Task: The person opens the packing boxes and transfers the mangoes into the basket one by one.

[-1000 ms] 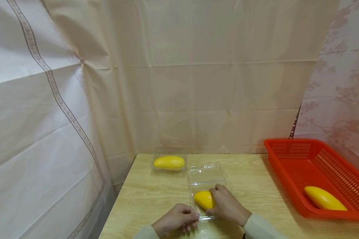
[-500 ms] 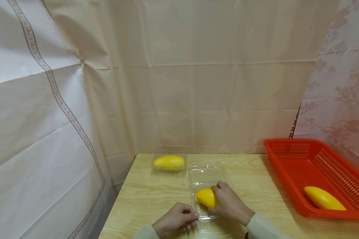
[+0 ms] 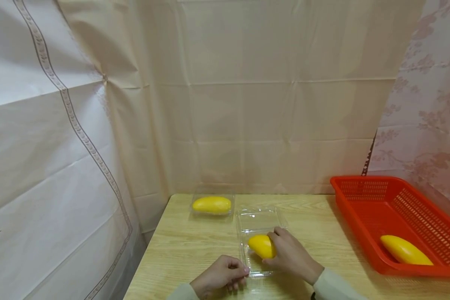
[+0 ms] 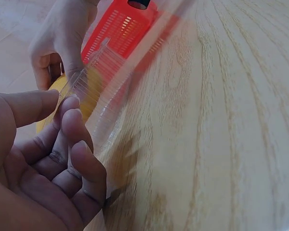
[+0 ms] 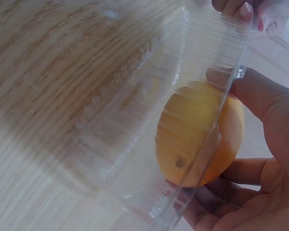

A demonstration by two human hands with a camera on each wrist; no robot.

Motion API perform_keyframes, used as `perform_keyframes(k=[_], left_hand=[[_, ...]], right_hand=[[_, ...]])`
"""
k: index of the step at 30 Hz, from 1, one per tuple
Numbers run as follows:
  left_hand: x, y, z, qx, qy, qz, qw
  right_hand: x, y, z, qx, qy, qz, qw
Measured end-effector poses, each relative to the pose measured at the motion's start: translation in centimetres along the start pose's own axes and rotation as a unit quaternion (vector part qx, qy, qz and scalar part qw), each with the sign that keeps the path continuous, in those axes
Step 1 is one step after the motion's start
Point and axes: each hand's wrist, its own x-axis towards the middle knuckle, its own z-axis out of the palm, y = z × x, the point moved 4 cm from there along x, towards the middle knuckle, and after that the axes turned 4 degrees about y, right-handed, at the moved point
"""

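Observation:
A clear plastic clamshell box [image 3: 256,266] lies opened on the table, its lid [image 3: 260,218] folded out toward the back. My left hand [image 3: 223,273] pinches the rim at the near left corner between thumb and index finger; its other fingers are curled in the left wrist view. With thumb and fingers around its right end, my right hand [image 3: 290,256] grips a yellow mango [image 3: 260,245] in the box base. In the right wrist view the mango [image 5: 192,139] shows through the clear wall, its dark stem spot facing the camera.
At the back left stands another clear box holding a yellow mango [image 3: 211,204]. A red plastic basket [image 3: 354,225] on the right has one more mango [image 3: 405,250] in its near end. Pale cloth [image 3: 240,116] hangs behind the wooden table [image 3: 187,241].
My right hand and the mango in it have shifted slightly right and toward the back. The left hand keeps its pinch on the box corner.

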Motion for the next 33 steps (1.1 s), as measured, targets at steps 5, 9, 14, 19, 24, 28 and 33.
perform_keyframes(k=[5, 9, 14, 19, 24, 28, 33], left_hand=[[0.0, 0.0, 0.0, -0.004, 0.0, -0.003, 1.0], [-0.1, 0.1, 0.0, -0.003, -0.003, 0.001, 1.0], [-0.1, 0.1, 0.1, 0.001, -0.003, 0.009, 1.0], [0.0, 0.0, 0.1, -0.005, -0.002, 0.008, 1.0], [0.0, -0.1, 0.2, -0.015, -0.001, 0.006, 0.9999], [0.0, -0.1, 0.2, -0.015, -0.003, 0.009, 0.9998], [0.1, -0.1, 0.1, -0.013, -0.006, 0.01, 0.9998]], right_hand=[[0.1, 0.3, -0.3, -0.004, 0.0, 0.011, 0.9999], [0.2, 0.7, -0.5, -0.003, 0.002, 0.016, 0.9999], [0.1, 1.1, -0.7, -0.002, 0.001, 0.025, 0.9997], [0.1, 1.5, -1.1, -0.005, 0.004, 0.028, 0.9996], [0.0, 1.7, -1.6, -0.004, 0.007, 0.024, 0.9997], [-0.1, 1.7, -2.0, -0.004, 0.01, 0.013, 0.9999], [-0.1, 1.7, -2.4, -0.007, 0.016, 0.0, 0.9998]])
